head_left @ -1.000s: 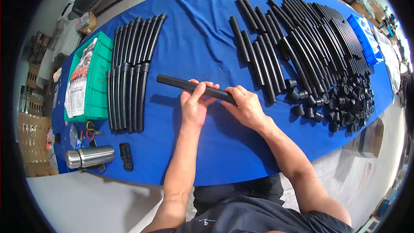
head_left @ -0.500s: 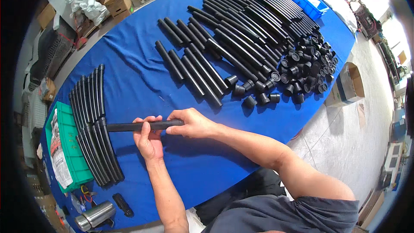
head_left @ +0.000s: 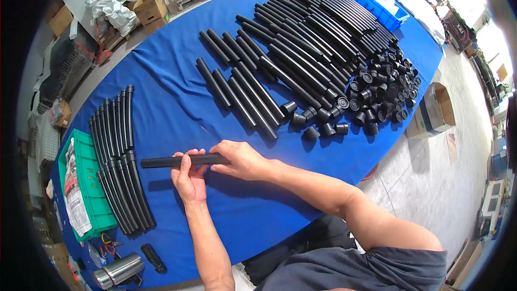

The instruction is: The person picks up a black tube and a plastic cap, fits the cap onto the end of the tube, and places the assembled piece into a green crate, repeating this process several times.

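Note:
A black plastic tube [head_left: 160, 163] lies level across both my hands, above the blue-covered table. My left hand [head_left: 189, 179] grips it near its middle, thumb on top and fingers behind. Around its right end my right hand [head_left: 243, 160] is closed, hiding that end. The tube's free left end points at a stack of black tubes with caps on their ends [head_left: 128, 183], a small gap away. Farther right lie loose black caps [head_left: 311, 133] and a heap of more caps [head_left: 385, 83].
Many black tubes [head_left: 301, 37] cover the far side of the blue tablecloth [head_left: 167, 108]. At the left stands a green crate [head_left: 97, 205] with newspaper, near a steel flask [head_left: 121, 270] and a black tool [head_left: 153, 258]. A blue crate [head_left: 377, 5] sits far right; a cardboard box [head_left: 436, 106] stands beyond the edge.
The held tube has shifted slightly right, and its left end now shows apart from the capped tubes. My left hand's fingers have closed more around it.

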### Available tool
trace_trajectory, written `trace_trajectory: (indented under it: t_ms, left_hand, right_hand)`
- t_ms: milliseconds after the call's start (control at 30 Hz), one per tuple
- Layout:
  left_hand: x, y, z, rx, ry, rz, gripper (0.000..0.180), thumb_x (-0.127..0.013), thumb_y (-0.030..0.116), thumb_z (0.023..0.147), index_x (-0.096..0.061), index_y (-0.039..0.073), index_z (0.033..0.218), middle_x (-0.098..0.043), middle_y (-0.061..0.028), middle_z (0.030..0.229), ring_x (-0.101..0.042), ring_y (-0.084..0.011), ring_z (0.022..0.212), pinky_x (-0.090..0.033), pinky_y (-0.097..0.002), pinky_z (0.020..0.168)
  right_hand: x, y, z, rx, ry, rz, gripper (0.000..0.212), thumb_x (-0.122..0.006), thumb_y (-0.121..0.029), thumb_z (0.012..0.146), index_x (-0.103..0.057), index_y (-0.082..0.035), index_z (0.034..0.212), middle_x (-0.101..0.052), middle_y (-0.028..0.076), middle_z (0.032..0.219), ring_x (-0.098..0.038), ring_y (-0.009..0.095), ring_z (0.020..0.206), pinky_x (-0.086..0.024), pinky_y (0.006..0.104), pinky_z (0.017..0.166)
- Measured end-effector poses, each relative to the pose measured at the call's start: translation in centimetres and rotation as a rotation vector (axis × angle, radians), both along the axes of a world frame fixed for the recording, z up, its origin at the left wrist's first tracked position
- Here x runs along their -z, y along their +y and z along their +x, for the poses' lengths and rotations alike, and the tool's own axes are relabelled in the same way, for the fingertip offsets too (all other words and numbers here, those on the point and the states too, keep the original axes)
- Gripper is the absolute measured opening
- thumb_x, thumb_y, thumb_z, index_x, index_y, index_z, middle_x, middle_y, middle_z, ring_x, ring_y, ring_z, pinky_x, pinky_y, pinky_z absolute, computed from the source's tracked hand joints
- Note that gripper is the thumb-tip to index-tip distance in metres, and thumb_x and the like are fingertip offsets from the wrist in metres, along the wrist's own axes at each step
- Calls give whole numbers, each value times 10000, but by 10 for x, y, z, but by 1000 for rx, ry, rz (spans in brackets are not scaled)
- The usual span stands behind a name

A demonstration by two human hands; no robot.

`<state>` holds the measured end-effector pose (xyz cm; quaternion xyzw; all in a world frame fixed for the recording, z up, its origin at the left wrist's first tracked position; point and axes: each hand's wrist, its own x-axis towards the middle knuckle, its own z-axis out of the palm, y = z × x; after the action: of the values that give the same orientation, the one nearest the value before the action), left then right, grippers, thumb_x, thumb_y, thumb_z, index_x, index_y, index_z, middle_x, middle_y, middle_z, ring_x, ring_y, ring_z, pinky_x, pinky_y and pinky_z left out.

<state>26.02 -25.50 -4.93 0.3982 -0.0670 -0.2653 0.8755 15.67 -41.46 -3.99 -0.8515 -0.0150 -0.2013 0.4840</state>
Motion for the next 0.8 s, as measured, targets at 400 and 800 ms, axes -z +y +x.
trace_trajectory:
  t_ms: [400,800]
  left_hand:
    - [0,-1,1,14,57,-18,194,-600,82,942,-502,86,1110,-654,-187,1044,-655,-335,1038,-615,-471,808]
    - [-10,-5,-5,-59,-49,66,192,-626,125,939,-525,70,1093,-671,-167,1017,-678,-213,861,-619,-334,669]
  right_hand:
    - [-2,0,1,35,-51,-72,295,-701,-209,841,-627,13,1020,-652,196,874,-644,356,840,-512,411,737]
    - [-4,-2,-1,33,4,22,340,-684,-257,885,-641,4,1099,-657,136,832,-643,220,740,-500,336,626]
